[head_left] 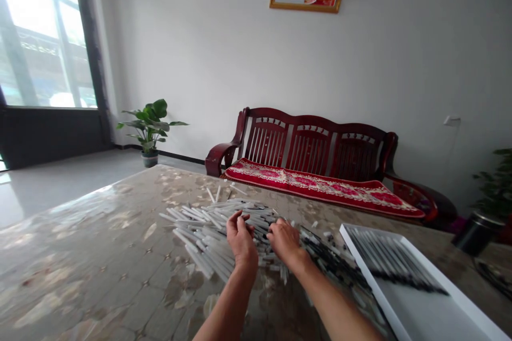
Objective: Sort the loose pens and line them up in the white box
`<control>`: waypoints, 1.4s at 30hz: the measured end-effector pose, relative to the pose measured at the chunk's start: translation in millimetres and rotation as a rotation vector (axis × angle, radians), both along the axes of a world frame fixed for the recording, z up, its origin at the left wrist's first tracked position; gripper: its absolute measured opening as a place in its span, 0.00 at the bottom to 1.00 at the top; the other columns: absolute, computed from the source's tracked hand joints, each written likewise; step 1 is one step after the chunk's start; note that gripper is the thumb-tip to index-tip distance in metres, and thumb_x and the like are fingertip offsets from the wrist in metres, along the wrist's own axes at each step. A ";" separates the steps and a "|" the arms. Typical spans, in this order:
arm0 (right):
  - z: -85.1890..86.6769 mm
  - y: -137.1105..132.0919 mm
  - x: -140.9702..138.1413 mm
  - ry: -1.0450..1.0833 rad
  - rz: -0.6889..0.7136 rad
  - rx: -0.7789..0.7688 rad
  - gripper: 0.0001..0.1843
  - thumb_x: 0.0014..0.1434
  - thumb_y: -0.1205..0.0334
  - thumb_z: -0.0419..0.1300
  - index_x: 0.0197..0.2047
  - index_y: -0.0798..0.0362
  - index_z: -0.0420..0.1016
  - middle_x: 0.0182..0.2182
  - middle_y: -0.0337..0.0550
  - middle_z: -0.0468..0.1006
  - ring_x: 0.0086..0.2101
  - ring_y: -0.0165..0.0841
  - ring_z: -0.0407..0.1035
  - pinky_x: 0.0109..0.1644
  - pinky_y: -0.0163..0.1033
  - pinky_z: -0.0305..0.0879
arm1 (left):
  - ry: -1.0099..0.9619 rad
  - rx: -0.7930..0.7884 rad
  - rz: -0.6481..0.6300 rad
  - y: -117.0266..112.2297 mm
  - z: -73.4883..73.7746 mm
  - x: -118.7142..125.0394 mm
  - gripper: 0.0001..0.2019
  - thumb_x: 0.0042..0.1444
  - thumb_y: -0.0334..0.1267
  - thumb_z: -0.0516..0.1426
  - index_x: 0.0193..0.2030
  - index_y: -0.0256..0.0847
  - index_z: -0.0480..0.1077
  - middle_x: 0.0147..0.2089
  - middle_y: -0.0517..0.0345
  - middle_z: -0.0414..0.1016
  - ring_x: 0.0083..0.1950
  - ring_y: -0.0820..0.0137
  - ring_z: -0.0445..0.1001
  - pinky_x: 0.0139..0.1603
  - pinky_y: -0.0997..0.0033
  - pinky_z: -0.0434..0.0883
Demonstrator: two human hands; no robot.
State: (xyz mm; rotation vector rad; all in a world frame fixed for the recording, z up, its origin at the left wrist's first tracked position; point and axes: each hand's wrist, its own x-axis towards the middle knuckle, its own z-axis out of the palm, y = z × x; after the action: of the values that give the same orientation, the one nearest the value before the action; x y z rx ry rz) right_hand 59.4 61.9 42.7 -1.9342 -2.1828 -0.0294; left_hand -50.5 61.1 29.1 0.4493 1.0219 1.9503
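A heap of whitish, translucent pen barrels [202, 226] is spread across the table in front of me. My left hand [241, 237] is over the heap's right part, palm turned inward and fingers curled together; what they hold, if anything, is too small to make out. Close beside it, my right hand [285, 238] is closed with its back towards me, at the border between the white barrels and a pile of black pen parts [330, 256]. Its fingertips are mostly hidden. Small clear pieces [280, 269] lie below the hands.
A white tray [452, 298] on the right holds a row of clear pens with black ends [394, 256]. Behind the patterned table [100, 261] stands a dark red wooden bench [310, 141]. A black cylinder [478, 232] is at the far right, a potted plant [150, 122] far left.
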 end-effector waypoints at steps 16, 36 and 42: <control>-1.4 -29.8 40.9 0.324 -0.015 0.208 0.07 0.64 0.62 0.53 0.43 0.49 0.72 0.40 0.44 0.82 0.41 0.37 0.76 0.42 0.36 0.64 | 0.279 0.007 -0.445 -16.1 -9.6 37.2 0.14 0.50 0.49 0.61 0.35 0.40 0.71 0.29 0.59 0.73 0.25 0.73 0.69 0.20 0.78 0.61; -13.1 -72.2 159.2 -0.163 -0.321 -0.075 0.10 0.56 0.68 0.57 0.38 0.52 0.78 0.41 0.52 0.81 0.44 0.45 0.76 0.40 0.40 0.63 | 0.098 -0.124 -0.618 -20.7 -25.6 56.1 0.18 0.41 0.48 0.68 0.31 0.38 0.69 0.30 0.57 0.78 0.28 0.71 0.77 0.26 0.75 0.72; -11.9 -75.3 152.7 -0.190 -0.298 -0.114 0.16 0.56 0.73 0.52 0.43 0.54 0.77 0.43 0.52 0.81 0.45 0.44 0.75 0.42 0.39 0.63 | 0.112 -0.136 -0.617 -22.8 -24.6 55.5 0.21 0.38 0.51 0.68 0.30 0.37 0.70 0.27 0.59 0.76 0.28 0.72 0.76 0.26 0.76 0.71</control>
State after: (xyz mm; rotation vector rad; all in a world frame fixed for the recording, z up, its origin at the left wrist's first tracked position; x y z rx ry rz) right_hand 212.1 -13.3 30.8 -2.3961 -2.0228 -0.1465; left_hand 5.0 38.3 4.5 0.7074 0.9378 1.3106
